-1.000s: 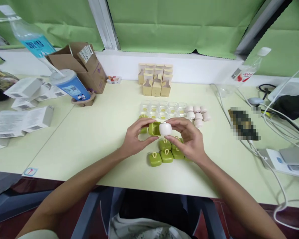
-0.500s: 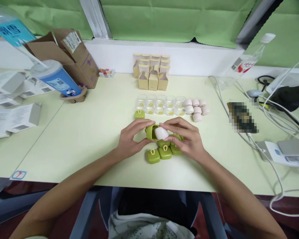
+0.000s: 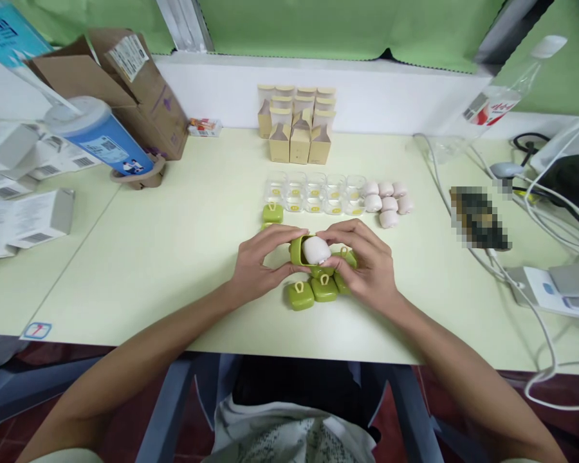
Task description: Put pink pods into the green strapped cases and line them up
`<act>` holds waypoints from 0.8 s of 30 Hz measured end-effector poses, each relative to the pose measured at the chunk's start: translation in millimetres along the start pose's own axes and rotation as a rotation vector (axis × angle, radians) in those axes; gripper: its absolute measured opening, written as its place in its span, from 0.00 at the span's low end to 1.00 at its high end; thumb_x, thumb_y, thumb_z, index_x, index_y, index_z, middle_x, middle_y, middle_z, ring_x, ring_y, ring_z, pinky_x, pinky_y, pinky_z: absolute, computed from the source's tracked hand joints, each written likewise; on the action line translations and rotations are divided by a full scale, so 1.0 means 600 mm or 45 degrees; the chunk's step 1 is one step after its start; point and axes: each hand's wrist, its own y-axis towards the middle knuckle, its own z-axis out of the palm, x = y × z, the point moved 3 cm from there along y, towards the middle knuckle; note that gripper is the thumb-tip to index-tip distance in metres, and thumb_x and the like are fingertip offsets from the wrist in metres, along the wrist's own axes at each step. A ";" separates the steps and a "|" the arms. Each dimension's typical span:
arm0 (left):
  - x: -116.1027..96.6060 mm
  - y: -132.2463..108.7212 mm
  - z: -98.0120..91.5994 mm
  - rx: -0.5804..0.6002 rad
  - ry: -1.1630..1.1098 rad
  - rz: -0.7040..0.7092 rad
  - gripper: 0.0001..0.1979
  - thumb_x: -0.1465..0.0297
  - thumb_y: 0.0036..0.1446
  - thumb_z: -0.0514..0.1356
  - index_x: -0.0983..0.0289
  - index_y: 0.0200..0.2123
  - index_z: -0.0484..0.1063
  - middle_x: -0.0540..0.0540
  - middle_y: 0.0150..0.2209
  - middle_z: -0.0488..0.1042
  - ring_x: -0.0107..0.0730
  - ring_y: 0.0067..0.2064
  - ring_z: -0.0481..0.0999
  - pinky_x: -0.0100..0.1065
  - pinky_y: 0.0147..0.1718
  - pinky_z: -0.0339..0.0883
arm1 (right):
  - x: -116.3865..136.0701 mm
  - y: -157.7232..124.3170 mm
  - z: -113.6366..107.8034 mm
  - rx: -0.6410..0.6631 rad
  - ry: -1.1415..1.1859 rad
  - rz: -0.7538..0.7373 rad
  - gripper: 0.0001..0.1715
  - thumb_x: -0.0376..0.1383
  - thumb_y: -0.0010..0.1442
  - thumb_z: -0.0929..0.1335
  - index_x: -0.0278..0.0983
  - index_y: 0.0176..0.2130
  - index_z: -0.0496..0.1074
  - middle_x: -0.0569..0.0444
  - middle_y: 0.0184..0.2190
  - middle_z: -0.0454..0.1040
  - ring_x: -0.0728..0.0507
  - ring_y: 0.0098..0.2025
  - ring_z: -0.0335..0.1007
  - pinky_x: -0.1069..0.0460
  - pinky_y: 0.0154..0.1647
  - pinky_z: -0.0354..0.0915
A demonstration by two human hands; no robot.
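My left hand (image 3: 258, 263) pinches a small green silicone cover (image 3: 298, 250) just above the table. My right hand (image 3: 364, 263) grips a pale pink earbud case (image 3: 315, 249) that sits partly inside the cover's open mouth. Right under my hands lie several more green covers (image 3: 313, 290) with yellow loops. One more green cover (image 3: 273, 213) lies a little farther back to the left. A group of pink cases (image 3: 386, 199) rests behind my right hand, beside a row of clear plastic trays (image 3: 313, 193).
Small tan boxes (image 3: 296, 128) are stacked at the back by the white wall. A blue-labelled cup (image 3: 99, 138) and a brown carton (image 3: 125, 83) stand back left, with white boxes (image 3: 24, 215) at far left. Cables (image 3: 521, 218), a bottle (image 3: 496, 103) and devices crowd the right side.
The view has tilted down, so everything sits lower and nearer. My hands have stayed together, and the pink case has gone from the cover's mouth to partly inside it.
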 end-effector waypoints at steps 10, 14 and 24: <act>0.010 -0.011 0.014 0.194 -0.571 -0.451 0.31 0.64 0.67 0.71 0.51 0.70 0.71 0.60 0.62 0.80 0.39 0.63 0.81 0.35 0.60 0.79 | -0.001 -0.004 0.006 0.230 -0.220 -0.188 0.24 0.37 0.74 0.71 0.44 0.67 0.73 0.39 0.69 0.72 0.35 0.63 0.77 0.41 0.50 0.82; 0.007 -0.014 0.022 0.180 -0.646 -0.496 0.24 0.65 0.71 0.67 0.51 0.68 0.73 0.60 0.59 0.77 0.36 0.59 0.81 0.35 0.56 0.80 | 0.003 -0.006 0.009 0.154 -0.322 -0.272 0.23 0.41 0.72 0.74 0.39 0.62 0.74 0.36 0.65 0.77 0.37 0.52 0.83 0.43 0.46 0.83; -0.015 -0.015 0.010 0.257 -0.265 -0.362 0.30 0.69 0.72 0.64 0.52 0.75 0.67 0.57 0.63 0.82 0.38 0.62 0.83 0.38 0.63 0.78 | 0.014 -0.010 0.017 0.084 -0.512 -0.344 0.19 0.39 0.69 0.77 0.38 0.57 0.76 0.39 0.55 0.82 0.39 0.49 0.82 0.48 0.38 0.80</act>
